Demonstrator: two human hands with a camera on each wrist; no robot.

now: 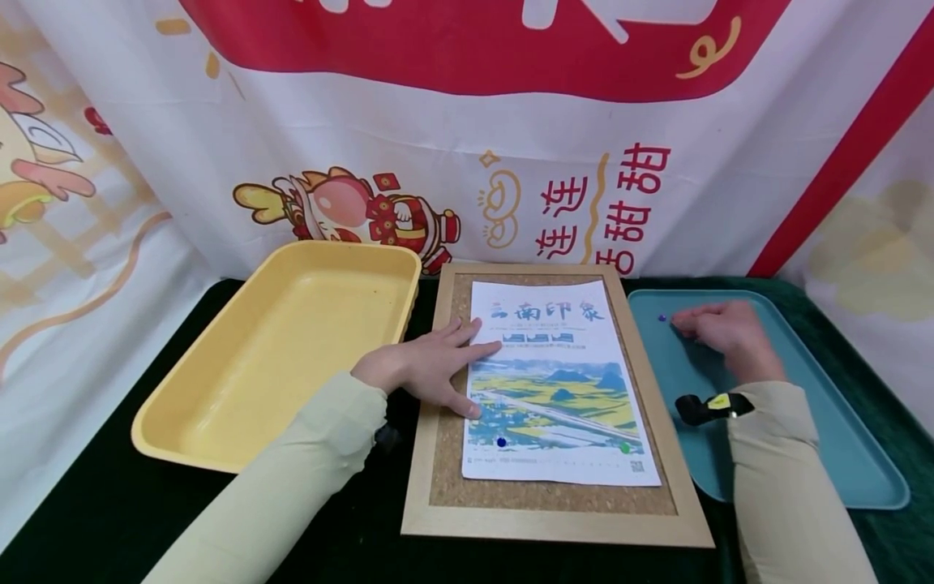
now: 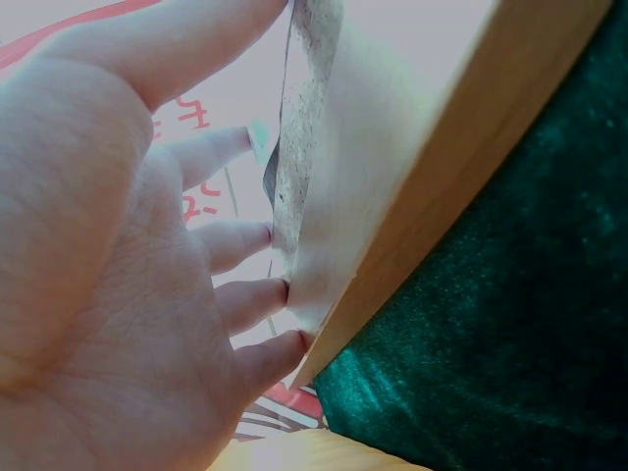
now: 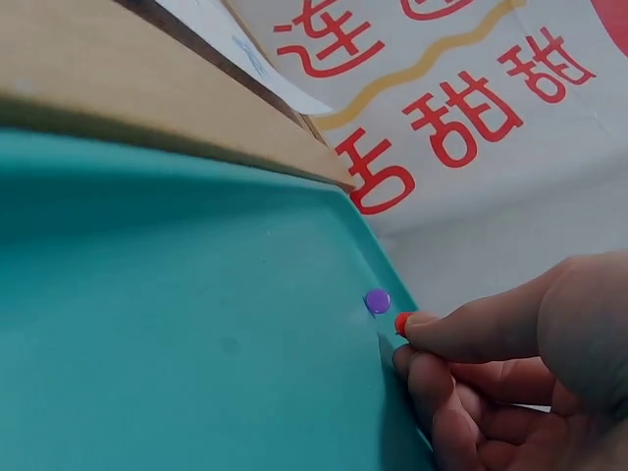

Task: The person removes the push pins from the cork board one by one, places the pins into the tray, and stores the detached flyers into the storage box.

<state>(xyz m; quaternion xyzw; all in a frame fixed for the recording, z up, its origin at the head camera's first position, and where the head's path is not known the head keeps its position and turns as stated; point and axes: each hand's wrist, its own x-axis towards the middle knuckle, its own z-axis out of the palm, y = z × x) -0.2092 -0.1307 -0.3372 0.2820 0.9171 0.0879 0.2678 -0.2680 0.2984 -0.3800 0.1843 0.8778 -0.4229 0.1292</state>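
My left hand (image 1: 430, 362) lies spread over the left edge of a printed sheet (image 1: 540, 324) and the frame of a cork board (image 1: 447, 478). Its fingers look straight in the left wrist view. Low on the sheet sit a blue thumbtack (image 1: 501, 443) and a green thumbtack (image 1: 624, 447). Over the far left part of a teal tray (image 1: 803, 422), my right hand (image 1: 733, 334) pinches a red thumbtack (image 3: 402, 323) between thumb and forefinger. Right beside those fingertips, a purple thumbtack (image 3: 377, 301) lies on the tray.
A yellow tray (image 1: 292, 341) stands left of the board, tilted or raised at the back. Behind everything hangs a white and red printed cloth (image 1: 452, 122). Dark green cloth (image 1: 350, 535) covers the table. The board's wooden frame borders the teal tray.
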